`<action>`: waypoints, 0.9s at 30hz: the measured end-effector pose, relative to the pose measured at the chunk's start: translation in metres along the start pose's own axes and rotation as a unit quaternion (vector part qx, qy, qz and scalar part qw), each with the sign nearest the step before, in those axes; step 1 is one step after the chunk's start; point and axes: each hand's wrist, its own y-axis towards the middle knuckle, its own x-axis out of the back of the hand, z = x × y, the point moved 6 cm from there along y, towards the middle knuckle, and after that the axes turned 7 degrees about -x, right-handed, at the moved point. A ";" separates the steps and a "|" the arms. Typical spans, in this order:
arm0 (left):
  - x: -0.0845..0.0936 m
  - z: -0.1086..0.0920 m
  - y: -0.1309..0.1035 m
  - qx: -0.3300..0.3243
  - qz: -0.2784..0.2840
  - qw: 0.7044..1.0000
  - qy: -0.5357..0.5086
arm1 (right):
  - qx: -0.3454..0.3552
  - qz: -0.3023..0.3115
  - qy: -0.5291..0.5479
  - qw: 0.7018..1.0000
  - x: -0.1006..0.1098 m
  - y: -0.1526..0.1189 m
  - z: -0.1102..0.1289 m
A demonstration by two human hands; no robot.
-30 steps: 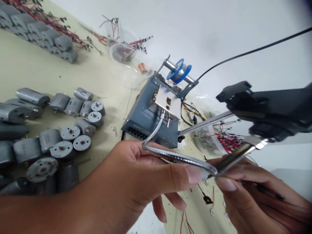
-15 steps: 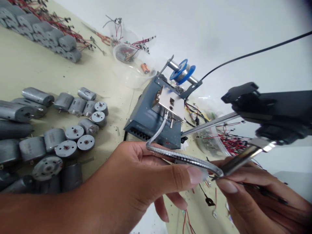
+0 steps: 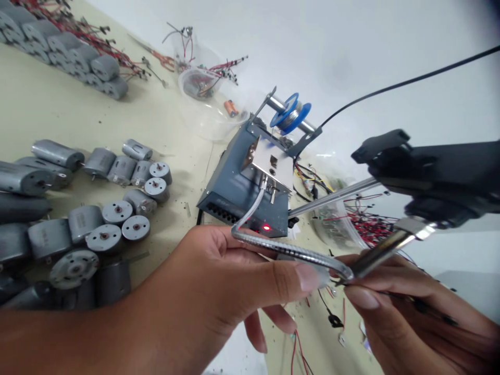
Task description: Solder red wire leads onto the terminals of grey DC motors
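My left hand [image 3: 242, 281] closes its thumb and fingers round a motor [image 3: 288, 258], mostly hidden; a grey edge shows. My right hand [image 3: 406, 312] is closed in a pinch on a thin dark wire [image 3: 425, 307] at the motor's end. Right above the fingertips sits the metal barrel [image 3: 383, 252] of a soldering iron [image 3: 441, 182]. A braided metal solder feed tube [image 3: 289, 249] runs over the left hand to that tip. The tube comes from a grey solder feeder [image 3: 230, 182], which has a blue solder reel [image 3: 292, 114] on top and a red light lit. Fingers hide the joint itself.
Grey motors [image 3: 86, 224] stand and lie at left, with a stacked row of motors [image 3: 70, 49] behind. Plastic tubs [image 3: 195, 99] hold wired parts; another tub [image 3: 332, 232] of red and black wires is at right. Scissors [image 3: 160, 60] and loose wires [image 3: 299, 349] lie around.
The red light on the solder feeder has come on. The view has shifted slightly; both hands keep their grip and place under the iron.
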 end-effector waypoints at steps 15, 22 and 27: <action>0.013 -0.002 -0.010 0.053 -0.002 0.990 0.133 | 0.102 0.063 -0.051 0.991 0.008 -0.004 0.025; 0.010 0.002 -0.043 0.062 -0.001 0.947 0.315 | 0.183 0.274 -0.040 0.943 0.015 -0.011 0.043; 0.001 -0.011 -0.070 -0.180 0.088 0.753 0.627 | 0.051 0.422 0.008 0.905 0.012 -0.028 0.015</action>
